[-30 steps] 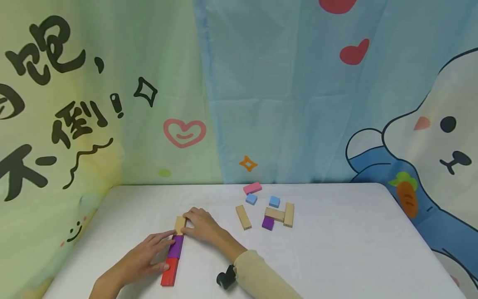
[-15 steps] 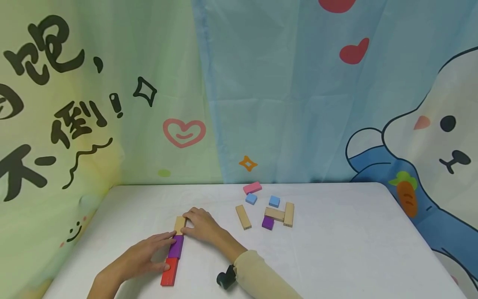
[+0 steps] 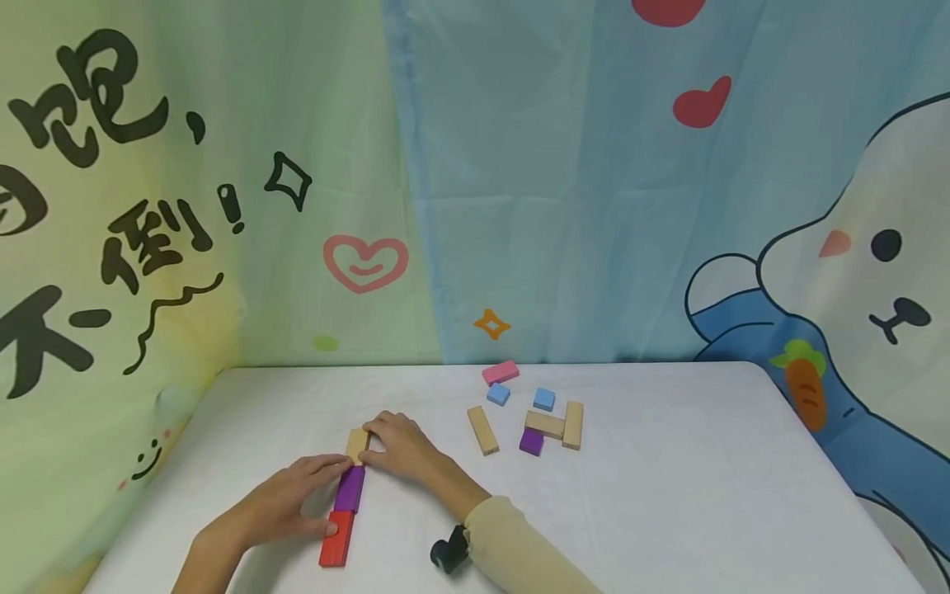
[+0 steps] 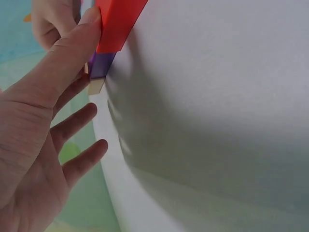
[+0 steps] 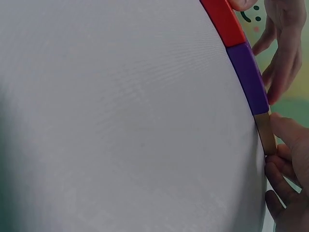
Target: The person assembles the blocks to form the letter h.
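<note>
A red block, a purple block and a plain wooden block lie end to end in a line on the white table. At the far end, my right hand pinches the wooden block between thumb and fingers; the right wrist view shows this hold on the wooden block. Along the line's left side is my left hand, its thumb touching the red block and its index fingertip by the purple-wooden joint. Its other fingers stretch out, spread and loose, in the left wrist view.
To the right lie a loose wooden block, two touching wooden blocks, a purple block, two blue blocks and a pink block. A black device sits at the right wrist. A printed curtain hangs behind the table.
My left hand's fingers have shifted slightly, with one fingertip leaving the side of the purple block. The right hand and the line of blocks stay practically still.
</note>
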`<action>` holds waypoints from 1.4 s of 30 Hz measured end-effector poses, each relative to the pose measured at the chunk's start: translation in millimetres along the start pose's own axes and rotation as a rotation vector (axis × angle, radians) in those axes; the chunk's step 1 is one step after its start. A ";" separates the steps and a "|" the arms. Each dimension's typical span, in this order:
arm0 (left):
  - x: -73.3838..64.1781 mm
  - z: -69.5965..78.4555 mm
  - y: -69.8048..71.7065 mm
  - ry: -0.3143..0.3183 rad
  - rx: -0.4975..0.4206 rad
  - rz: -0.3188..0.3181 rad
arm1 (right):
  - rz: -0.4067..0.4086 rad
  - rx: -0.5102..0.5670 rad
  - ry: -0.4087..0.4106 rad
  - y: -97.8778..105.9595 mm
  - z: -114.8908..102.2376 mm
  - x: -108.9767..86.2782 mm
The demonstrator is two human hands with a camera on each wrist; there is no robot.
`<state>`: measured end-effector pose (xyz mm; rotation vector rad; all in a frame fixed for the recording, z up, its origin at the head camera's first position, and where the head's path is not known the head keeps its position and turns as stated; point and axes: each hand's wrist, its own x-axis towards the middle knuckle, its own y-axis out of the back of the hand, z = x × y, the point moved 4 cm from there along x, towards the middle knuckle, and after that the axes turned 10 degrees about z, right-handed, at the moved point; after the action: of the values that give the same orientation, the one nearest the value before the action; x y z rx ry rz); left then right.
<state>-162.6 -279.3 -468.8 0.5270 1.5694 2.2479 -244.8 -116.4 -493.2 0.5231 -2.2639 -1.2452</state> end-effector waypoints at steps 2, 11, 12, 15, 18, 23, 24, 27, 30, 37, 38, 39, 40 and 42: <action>1.0 -0.7 0.9 -0.029 0.010 0.010 | -0.008 -0.033 0.012 -0.8 -1.8 0.6; -4.5 -5.1 -0.5 -0.030 0.022 0.023 | 0.045 -0.107 0.065 11.1 -7.6 -22.3; -4.9 -5.0 -1.2 -0.021 0.021 0.016 | 0.057 -0.088 0.063 15.3 -5.3 -28.6; -5.6 -3.1 -1.1 -0.017 0.023 0.012 | 0.067 -0.026 0.041 28.7 4.5 -49.7; -5.3 -0.9 0.5 -0.028 0.035 0.024 | 0.084 0.031 0.019 42.9 18.5 -71.5; -3.3 0.4 2.6 -0.036 0.038 0.035 | 0.135 0.049 -0.012 62.2 44.0 -103.4; -2.6 0.1 2.6 -0.034 0.032 0.032 | 0.141 0.055 -0.023 64.9 48.9 -108.7; -0.1 -0.6 1.6 -0.037 0.024 0.028 | 0.147 0.070 -0.077 73.9 61.4 -122.3; 2.3 -1.0 0.3 -0.024 0.014 0.013 | 0.181 0.099 -0.125 85.6 72.4 -133.4; 3.9 0.5 0.9 0.004 -0.003 -0.008 | 0.233 0.067 -0.199 107.8 96.1 -154.1; 4.0 0.5 0.7 0.003 -0.001 -0.010 | 0.234 0.056 -0.204 109.8 99.8 -155.3; 4.1 0.6 0.5 0.007 0.000 -0.014 | 0.237 0.049 -0.212 112.3 103.3 -156.3; 4.1 0.7 0.6 0.003 0.002 -0.011 | 0.243 0.037 -0.211 114.5 107.1 -156.6; 4.1 0.7 0.5 -0.007 0.011 -0.004 | 0.258 0.018 -0.199 119.1 113.9 -155.1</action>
<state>-165.8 -276.9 -467.7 0.5341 1.5790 2.2329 -198.8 104.8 -480.4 0.1095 -2.4153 -1.1910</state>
